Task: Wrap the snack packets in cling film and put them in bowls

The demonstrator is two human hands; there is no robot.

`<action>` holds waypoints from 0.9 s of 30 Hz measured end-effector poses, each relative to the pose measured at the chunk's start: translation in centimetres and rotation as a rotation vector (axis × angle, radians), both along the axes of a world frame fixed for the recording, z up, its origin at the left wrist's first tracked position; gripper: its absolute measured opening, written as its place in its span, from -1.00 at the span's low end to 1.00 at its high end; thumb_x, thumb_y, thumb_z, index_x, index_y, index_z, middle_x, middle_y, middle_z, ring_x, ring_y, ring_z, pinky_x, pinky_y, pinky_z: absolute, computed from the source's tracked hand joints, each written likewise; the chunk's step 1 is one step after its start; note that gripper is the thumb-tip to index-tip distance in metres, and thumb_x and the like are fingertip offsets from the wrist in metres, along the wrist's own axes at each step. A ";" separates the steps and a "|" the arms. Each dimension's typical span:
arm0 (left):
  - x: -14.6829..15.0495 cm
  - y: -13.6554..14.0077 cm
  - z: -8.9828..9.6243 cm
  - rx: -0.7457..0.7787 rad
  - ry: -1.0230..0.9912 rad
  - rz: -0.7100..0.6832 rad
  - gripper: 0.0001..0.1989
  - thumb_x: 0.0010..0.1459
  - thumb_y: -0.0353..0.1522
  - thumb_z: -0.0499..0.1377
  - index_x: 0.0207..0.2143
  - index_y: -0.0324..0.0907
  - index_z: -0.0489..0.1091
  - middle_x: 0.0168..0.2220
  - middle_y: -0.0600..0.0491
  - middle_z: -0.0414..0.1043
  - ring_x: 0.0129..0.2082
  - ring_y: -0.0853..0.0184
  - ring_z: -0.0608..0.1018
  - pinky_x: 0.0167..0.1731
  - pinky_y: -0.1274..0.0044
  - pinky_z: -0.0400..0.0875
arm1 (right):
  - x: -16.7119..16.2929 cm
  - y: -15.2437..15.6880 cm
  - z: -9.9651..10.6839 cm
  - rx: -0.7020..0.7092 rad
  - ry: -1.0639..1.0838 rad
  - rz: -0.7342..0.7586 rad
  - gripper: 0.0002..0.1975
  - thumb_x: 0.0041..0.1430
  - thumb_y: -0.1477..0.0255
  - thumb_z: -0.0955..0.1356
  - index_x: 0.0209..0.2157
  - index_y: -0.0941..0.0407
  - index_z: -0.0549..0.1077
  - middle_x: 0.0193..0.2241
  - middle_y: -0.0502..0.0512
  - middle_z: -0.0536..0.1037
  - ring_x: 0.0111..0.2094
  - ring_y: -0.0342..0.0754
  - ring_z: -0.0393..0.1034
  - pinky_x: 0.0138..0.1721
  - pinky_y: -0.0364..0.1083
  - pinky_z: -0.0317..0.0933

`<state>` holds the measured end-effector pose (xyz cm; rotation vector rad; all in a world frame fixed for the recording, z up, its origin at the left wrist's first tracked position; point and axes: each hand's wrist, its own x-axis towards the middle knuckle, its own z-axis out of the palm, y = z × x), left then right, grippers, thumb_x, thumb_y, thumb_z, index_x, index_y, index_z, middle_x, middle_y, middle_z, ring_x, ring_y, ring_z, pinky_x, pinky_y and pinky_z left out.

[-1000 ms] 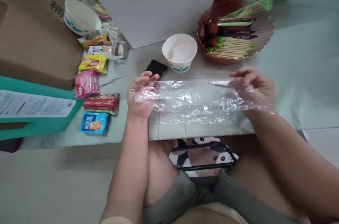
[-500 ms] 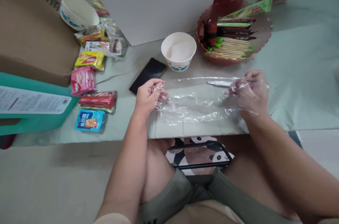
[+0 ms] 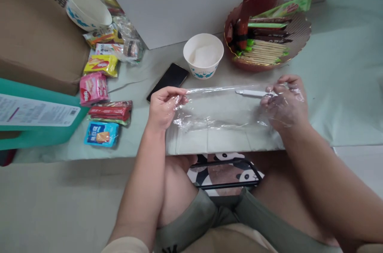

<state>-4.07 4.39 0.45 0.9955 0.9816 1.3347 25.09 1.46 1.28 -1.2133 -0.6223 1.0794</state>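
Head view: the left hand (image 3: 165,107) pinches and the right hand (image 3: 286,103) grasps opposite ends of a clear plastic film (image 3: 215,120) over the table (image 3: 338,89), where uneven tension could tear it or the slim white tool (image 3: 251,93) could snag it.

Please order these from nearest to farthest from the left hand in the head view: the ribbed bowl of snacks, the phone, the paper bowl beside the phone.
1. Phone: just beyond the left hand.
2. Paper bowl: right of the phone.
3. Ribbed bowl: farther right, past the paper bowl.
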 end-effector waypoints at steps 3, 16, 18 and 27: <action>-0.4 0.0 0.3 -0.056 -0.033 -0.034 -0.89 -0.17 -0.44 0.44 -0.58 -0.17 0.56 -0.42 0.05 0.63 -0.57 0.50 0.55 -0.50 0.65 0.49 | 0.1 0.1 0.4 -0.110 0.076 -0.015 -0.61 -0.24 0.46 0.42 -0.35 0.03 0.20 -0.59 -0.16 0.42 -0.69 -0.24 0.24 -0.70 -0.27 0.13; 0.1 0.2 0.3 -0.084 0.091 0.122 -0.69 -0.11 -0.46 0.41 -0.32 -0.09 0.39 -0.41 0.14 0.55 -0.47 0.47 0.55 -0.47 0.65 0.39 | 0.2 0.1 0.1 -0.100 0.047 -0.016 -0.60 -0.19 0.46 0.45 -0.32 0.02 0.21 -0.63 -0.22 0.31 -0.70 -0.28 0.14 -0.67 -0.28 0.05; 0.1 0.2 0.3 -0.053 0.088 0.139 -0.71 -0.07 -0.38 0.42 -0.40 -0.11 0.34 -0.38 0.12 0.57 -0.46 0.47 0.55 -0.44 0.64 0.42 | 0.1 0.1 0.0 -0.042 0.028 -0.027 -0.61 -0.16 0.43 0.46 -0.31 0.01 0.21 -0.68 -0.24 0.23 -0.70 -0.28 0.08 -0.68 -0.29 0.00; -0.2 -0.1 0.4 -0.164 0.056 0.076 -0.78 0.08 -0.20 0.34 -0.31 -0.04 0.37 -0.59 0.19 0.48 -0.70 0.45 0.47 -0.71 0.64 0.27 | 0.1 0.0 -0.3 -0.023 -0.057 0.050 -0.56 -0.17 0.35 0.52 -0.28 0.00 0.27 -0.69 -0.24 0.20 -0.72 -0.24 0.07 -0.70 -0.20 -0.01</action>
